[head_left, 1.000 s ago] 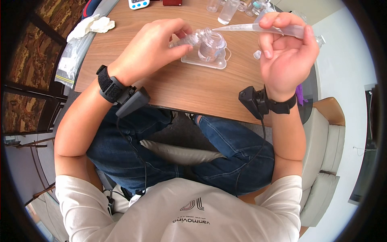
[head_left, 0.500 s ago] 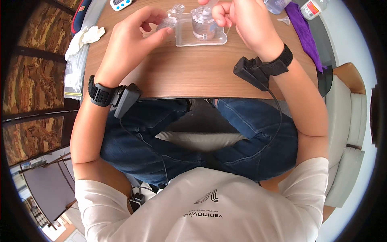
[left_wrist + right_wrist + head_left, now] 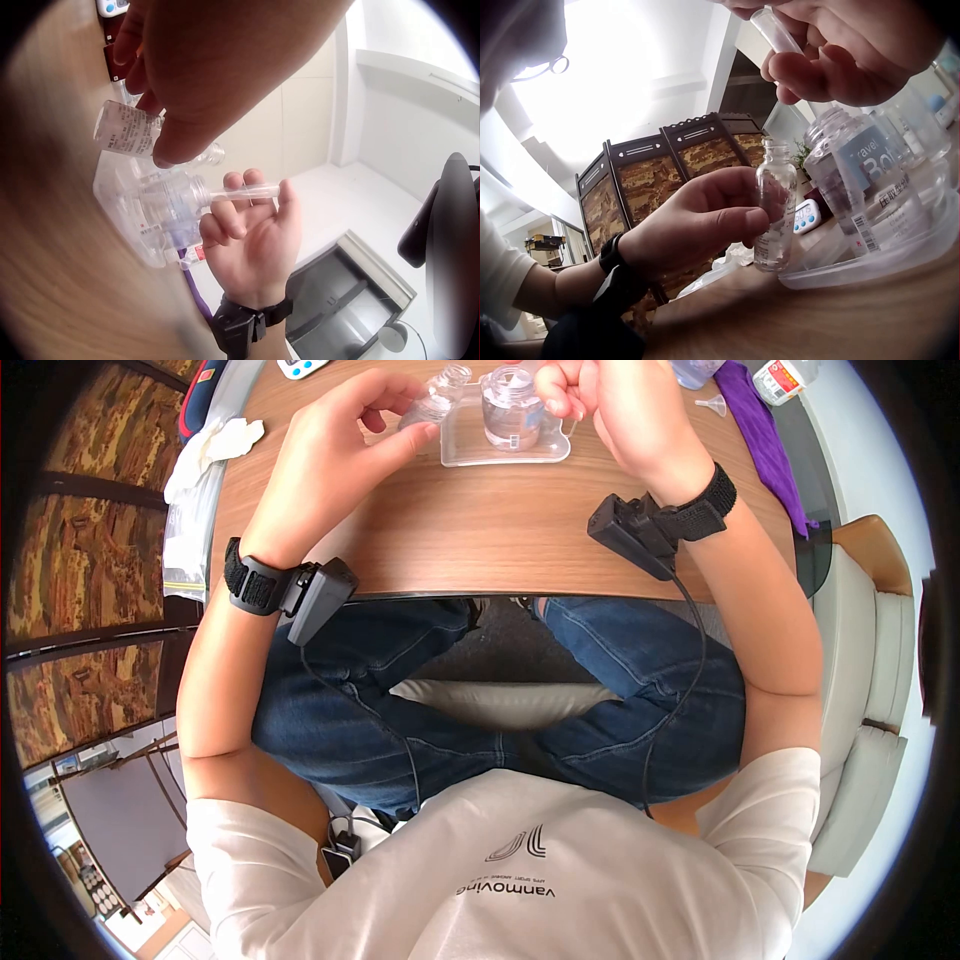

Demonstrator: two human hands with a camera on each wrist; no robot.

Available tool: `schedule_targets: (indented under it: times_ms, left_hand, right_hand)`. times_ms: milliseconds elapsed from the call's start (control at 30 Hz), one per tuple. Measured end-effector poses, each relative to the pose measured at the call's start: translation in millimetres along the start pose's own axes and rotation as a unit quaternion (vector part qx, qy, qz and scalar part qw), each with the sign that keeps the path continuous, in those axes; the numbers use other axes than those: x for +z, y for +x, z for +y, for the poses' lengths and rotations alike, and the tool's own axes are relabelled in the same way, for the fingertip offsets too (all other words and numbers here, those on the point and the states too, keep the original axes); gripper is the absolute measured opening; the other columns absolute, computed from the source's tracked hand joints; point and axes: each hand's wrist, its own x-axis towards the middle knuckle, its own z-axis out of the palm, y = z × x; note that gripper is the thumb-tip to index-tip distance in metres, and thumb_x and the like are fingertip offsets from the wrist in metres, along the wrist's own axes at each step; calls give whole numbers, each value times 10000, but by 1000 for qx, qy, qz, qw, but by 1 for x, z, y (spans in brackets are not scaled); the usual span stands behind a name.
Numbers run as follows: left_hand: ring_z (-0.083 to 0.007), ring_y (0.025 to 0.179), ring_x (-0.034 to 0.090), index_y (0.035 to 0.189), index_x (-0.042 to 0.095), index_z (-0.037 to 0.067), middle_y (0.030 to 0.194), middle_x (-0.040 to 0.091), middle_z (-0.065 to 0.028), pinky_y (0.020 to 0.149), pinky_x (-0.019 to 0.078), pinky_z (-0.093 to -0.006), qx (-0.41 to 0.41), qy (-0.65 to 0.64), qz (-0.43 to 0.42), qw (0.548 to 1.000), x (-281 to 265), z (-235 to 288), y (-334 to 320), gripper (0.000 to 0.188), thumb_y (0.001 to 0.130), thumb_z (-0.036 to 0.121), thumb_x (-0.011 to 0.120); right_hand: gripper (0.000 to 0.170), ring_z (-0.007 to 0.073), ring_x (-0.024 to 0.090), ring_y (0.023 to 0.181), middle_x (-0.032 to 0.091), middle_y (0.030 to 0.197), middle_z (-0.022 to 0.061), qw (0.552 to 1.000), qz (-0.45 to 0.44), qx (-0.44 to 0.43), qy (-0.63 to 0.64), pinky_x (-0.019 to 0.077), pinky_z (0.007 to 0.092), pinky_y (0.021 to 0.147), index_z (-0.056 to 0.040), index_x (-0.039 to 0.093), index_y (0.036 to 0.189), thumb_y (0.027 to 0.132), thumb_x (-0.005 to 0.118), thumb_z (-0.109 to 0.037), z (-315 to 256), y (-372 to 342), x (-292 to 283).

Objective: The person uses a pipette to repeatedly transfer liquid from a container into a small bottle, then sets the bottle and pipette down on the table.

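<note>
Now we've got the right hand [image 3: 251, 244] pinching the dropper [image 3: 251, 192], moved from the small vial [image 3: 778, 191] to the clear wide-mouthed bottle [image 3: 511, 422] on the tray [image 3: 500, 459], left hand [image 3: 345, 445] gripping the vial alongside, so work seems centred on the bottle.

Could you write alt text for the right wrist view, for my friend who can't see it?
A human left grip holds a small clear bottle; the right grip, pinching a dropper, is above a larger bottle on a tray. Behind are a timer and a patterned folding screen.
</note>
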Motion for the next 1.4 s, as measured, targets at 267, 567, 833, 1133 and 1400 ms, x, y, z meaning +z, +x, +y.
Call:
schedule_targets:
  times_ms: [267, 567, 833, 1133, 1400]
  left_hand:
    - [-98, 770, 564, 1160, 715, 53, 862, 671, -7, 711, 492, -268, -7, 7, -11, 1000, 1, 5, 0, 340, 889, 241, 798]
    - [-131, 810, 613, 1189, 710, 58, 924, 729, -34, 754, 507, -292, 23, 8, -3, 1000, 7, 7, 3, 362, 891, 248, 788]
    - [-129, 798, 592, 1178, 708, 58, 943, 735, -28, 741, 500, -289, 20, 14, -11, 1000, 5, 9, 3, 355, 890, 251, 789]
    - [-127, 803, 594, 1184, 709, 59, 931, 726, -34, 739, 502, -290, 16, 20, -10, 1000, 5, 8, 4, 359, 894, 255, 789]
    - [-131, 1032, 667, 1317, 616, -15, 1147, 724, -84, 891, 524, -273, -31, -147, -29, 988, 12, -33, 5, 412, 994, 223, 711]
  right_hand:
    - [464, 78, 463, 523, 625, 867, 108, 994, 29, -88, -57, 356, 191, 464, 4, 565, 968, 1111, 238, -292, 1, 0, -8]
    - [461, 97, 417, 547, 642, 833, 137, 970, 38, -228, 81, 335, 209, 458, -27, 571, 900, 1070, 266, -328, -52, -10, -9]
    - [508, 97, 435, 542, 647, 837, 135, 978, 25, -166, 122, 345, 207, 456, -18, 586, 903, 1079, 301, -401, -45, -11, -3]
    - [525, 86, 418, 522, 643, 834, 133, 975, 44, -201, 90, 340, 207, 445, -20, 581, 913, 1086, 302, -429, -46, -11, -3]
    - [468, 76, 443, 509, 625, 858, 103, 994, 43, -99, 25, 353, 202, 457, -18, 568, 963, 1113, 337, -397, -16, 0, -3]
